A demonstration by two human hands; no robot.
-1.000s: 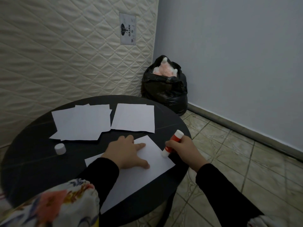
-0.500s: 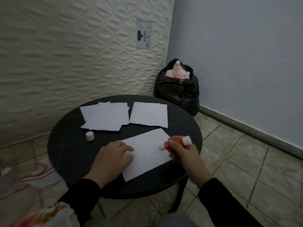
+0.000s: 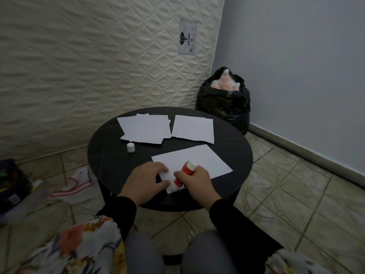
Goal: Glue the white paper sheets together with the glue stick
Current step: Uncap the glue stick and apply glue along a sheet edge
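A white paper sheet (image 3: 194, 161) lies at the near side of the round black table (image 3: 110, 157). My left hand (image 3: 146, 180) rests on the sheet's near left corner, fingers bent over the paper. My right hand (image 3: 195, 180) grips a red and white glue stick (image 3: 184, 175), tilted, its lower tip down on the sheet's near corner. The glue stick's white cap (image 3: 130, 147) stands alone on the table to the left. At the far side lie a loose pile of white sheets (image 3: 146, 128) and a single sheet (image 3: 193, 128).
A quilted mattress (image 3: 98, 66) leans against the wall behind the table. A full black rubbish bag (image 3: 225, 103) sits in the corner to the right. Cloth (image 3: 77, 184) and dark objects (image 3: 11, 184) lie on the tiled floor at left. My knees are below the table edge.
The glue stick has travelled from the sheet's right edge to its near left corner, close to my left hand. The view has pulled back and swung left.
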